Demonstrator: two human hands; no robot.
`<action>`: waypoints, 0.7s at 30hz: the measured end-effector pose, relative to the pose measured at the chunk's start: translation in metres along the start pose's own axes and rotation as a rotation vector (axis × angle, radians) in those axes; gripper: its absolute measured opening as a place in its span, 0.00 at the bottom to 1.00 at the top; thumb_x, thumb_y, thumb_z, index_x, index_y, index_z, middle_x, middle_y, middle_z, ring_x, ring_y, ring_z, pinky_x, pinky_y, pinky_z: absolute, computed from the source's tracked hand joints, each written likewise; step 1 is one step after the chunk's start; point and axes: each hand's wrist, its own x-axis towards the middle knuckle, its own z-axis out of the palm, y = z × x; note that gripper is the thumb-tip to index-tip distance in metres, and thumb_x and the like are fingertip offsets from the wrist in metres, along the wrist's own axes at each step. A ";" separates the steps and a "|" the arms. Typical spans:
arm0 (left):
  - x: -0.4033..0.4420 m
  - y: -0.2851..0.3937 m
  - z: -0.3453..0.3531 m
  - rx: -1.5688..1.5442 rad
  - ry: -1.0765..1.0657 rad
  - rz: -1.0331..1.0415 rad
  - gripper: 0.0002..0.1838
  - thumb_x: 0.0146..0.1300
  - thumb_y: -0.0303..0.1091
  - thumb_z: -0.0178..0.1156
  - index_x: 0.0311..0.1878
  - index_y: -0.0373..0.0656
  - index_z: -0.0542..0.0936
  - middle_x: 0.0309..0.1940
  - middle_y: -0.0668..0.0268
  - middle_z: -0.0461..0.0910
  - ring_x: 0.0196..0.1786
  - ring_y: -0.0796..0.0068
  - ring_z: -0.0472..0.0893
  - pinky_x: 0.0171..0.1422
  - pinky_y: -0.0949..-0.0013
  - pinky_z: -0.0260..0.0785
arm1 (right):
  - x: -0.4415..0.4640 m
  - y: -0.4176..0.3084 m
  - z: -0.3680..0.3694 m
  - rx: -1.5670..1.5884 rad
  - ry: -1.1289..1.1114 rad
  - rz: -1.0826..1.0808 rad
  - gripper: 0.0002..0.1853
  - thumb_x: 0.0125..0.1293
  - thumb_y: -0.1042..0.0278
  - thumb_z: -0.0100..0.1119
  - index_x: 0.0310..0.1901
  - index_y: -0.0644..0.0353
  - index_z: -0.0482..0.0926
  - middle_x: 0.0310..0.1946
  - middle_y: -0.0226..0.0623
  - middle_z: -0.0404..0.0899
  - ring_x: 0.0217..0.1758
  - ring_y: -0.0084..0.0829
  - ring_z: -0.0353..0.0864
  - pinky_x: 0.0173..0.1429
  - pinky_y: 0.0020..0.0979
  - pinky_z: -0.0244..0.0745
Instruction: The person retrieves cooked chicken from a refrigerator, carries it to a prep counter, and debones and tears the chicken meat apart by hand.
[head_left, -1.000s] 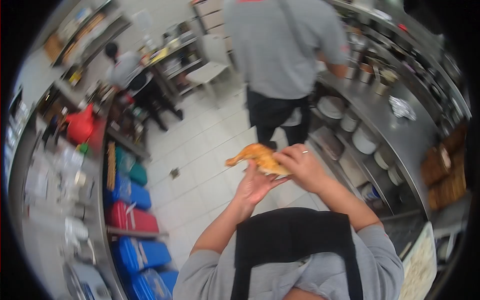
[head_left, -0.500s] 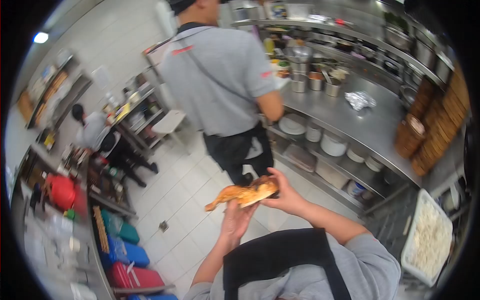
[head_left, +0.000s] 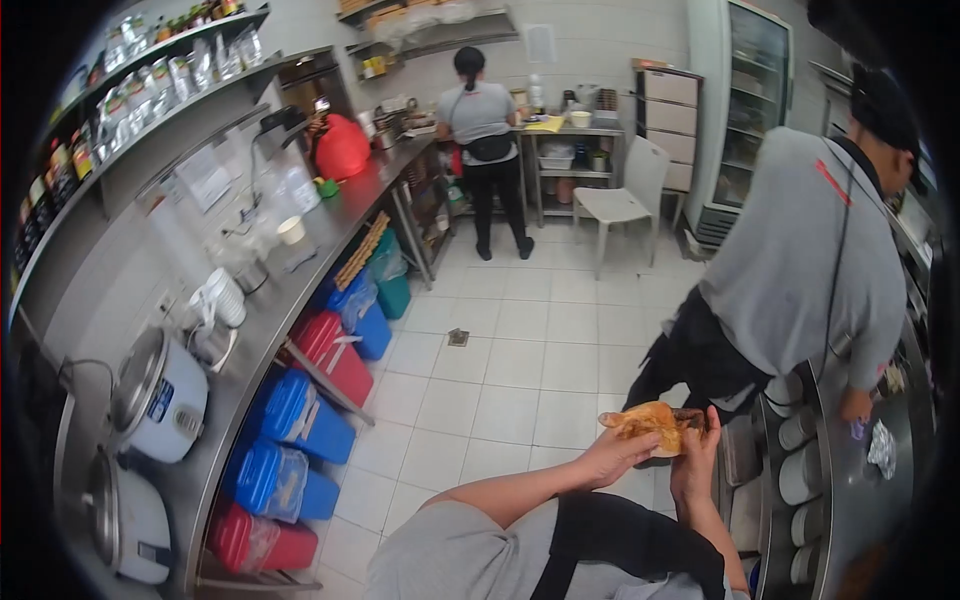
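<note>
Both of my hands hold a piece of roast chicken with golden-brown skin and a dark, charred-looking part at its right end. It is held up in front of my body, above the tiled floor. My left hand grips its left and near side, the thumb lying across the skin. Around the right end close the fingers of my right hand, partly behind the meat. The underside of the chicken is hidden by my palms.
A co-worker leans over the steel counter at right, near crumpled foil. Another person stands at the back by a white chair. On the left are rice cookers on a counter, with lidded bins beneath.
My view has turned left, so the chicken and both hands sit further right in it. The co-worker now bends over the right counter. Both hands still hold the chicken.
</note>
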 end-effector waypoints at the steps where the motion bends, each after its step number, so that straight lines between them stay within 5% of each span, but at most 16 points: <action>1: -0.002 0.003 0.003 -0.035 -0.017 0.041 0.25 0.63 0.30 0.59 0.61 0.42 0.62 0.56 0.64 0.69 0.61 0.72 0.69 0.67 0.64 0.62 | 0.002 0.003 0.002 0.051 0.030 0.019 0.32 0.64 0.66 0.54 0.66 0.52 0.50 0.55 0.38 0.65 0.59 0.34 0.67 0.64 0.38 0.63; 2: -0.003 0.005 0.002 -0.037 -0.012 0.056 0.25 0.63 0.30 0.59 0.61 0.42 0.62 0.56 0.64 0.69 0.61 0.72 0.69 0.67 0.64 0.62 | 0.005 0.006 0.000 0.049 0.015 0.026 0.32 0.64 0.66 0.54 0.66 0.52 0.50 0.55 0.38 0.65 0.59 0.34 0.67 0.64 0.38 0.63; 4: -0.002 0.005 -0.003 -0.137 -0.018 0.132 0.25 0.63 0.31 0.58 0.61 0.42 0.62 0.56 0.64 0.69 0.62 0.71 0.69 0.68 0.63 0.61 | 0.011 0.007 -0.005 0.240 -0.043 0.188 0.22 0.68 0.55 0.47 0.59 0.55 0.65 0.53 0.37 0.71 0.57 0.32 0.71 0.62 0.35 0.65; 8: -0.001 0.009 -0.020 -0.233 -0.043 0.142 0.27 0.65 0.39 0.56 0.63 0.40 0.61 0.61 0.60 0.66 0.64 0.64 0.67 0.70 0.58 0.59 | 0.005 -0.011 0.013 0.316 -0.172 0.294 0.22 0.70 0.54 0.42 0.56 0.62 0.69 0.55 0.39 0.71 0.62 0.34 0.67 0.65 0.33 0.62; 12: -0.007 0.023 -0.011 -0.301 0.062 0.069 0.29 0.63 0.42 0.58 0.62 0.39 0.61 0.60 0.55 0.67 0.64 0.59 0.67 0.68 0.57 0.63 | 0.007 -0.015 -0.007 0.458 -0.150 0.382 0.23 0.70 0.59 0.44 0.59 0.66 0.65 0.56 0.43 0.70 0.63 0.35 0.67 0.68 0.35 0.61; 15: 0.001 0.025 -0.003 -0.284 -0.033 0.055 0.32 0.61 0.44 0.60 0.62 0.38 0.62 0.59 0.55 0.67 0.63 0.60 0.69 0.65 0.60 0.68 | 0.003 -0.020 -0.014 0.380 -0.152 0.314 0.21 0.67 0.72 0.49 0.60 0.68 0.64 0.54 0.43 0.71 0.58 0.34 0.72 0.65 0.35 0.66; 21: 0.011 0.027 -0.003 -0.187 -0.058 0.044 0.36 0.56 0.41 0.64 0.65 0.39 0.60 0.61 0.53 0.65 0.63 0.58 0.70 0.62 0.59 0.72 | 0.002 -0.016 -0.004 0.243 -0.120 0.239 0.17 0.66 0.72 0.52 0.55 0.63 0.68 0.51 0.38 0.73 0.53 0.29 0.74 0.60 0.32 0.69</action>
